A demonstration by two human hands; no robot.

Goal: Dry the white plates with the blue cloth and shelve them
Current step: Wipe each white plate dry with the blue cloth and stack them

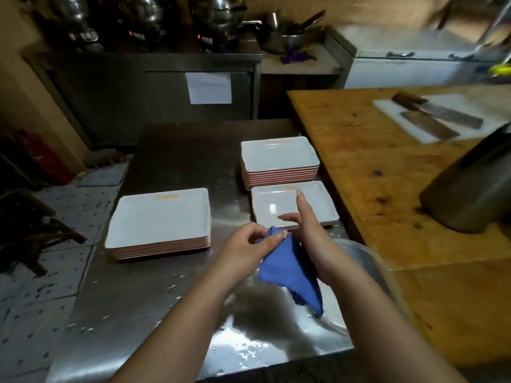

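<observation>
Currently the blue cloth (290,269) hangs between both hands above the steel worktop (171,294), just in front of the nearest plates. Left hand (246,252) grip: fingers pinching the cloth's top corner. Right hand (307,225) grip: wide, forefinger straight out over the plate; cloth lies against its palm, no closed hold seen.

Step in hand, as judged: readying cloth for wiping. Recommend: spread cloth flat over palm, not bunched; wipe centre to rim, then underside; steady the plate w/ the other hand; keep dried plates off the wet patches on the worktop.

Count: white rectangular plates in 3 groups: left stack (159,222), approx. 6; rear stack (279,158), approx. 8; near-right pile (318,205), top plate clear, no. beneath cannot tell. Cloths: 1. Cleavers (431,120) on white chopping board (387,109), wooden worktop (359,161): 2. Shelf: not in view.
</observation>
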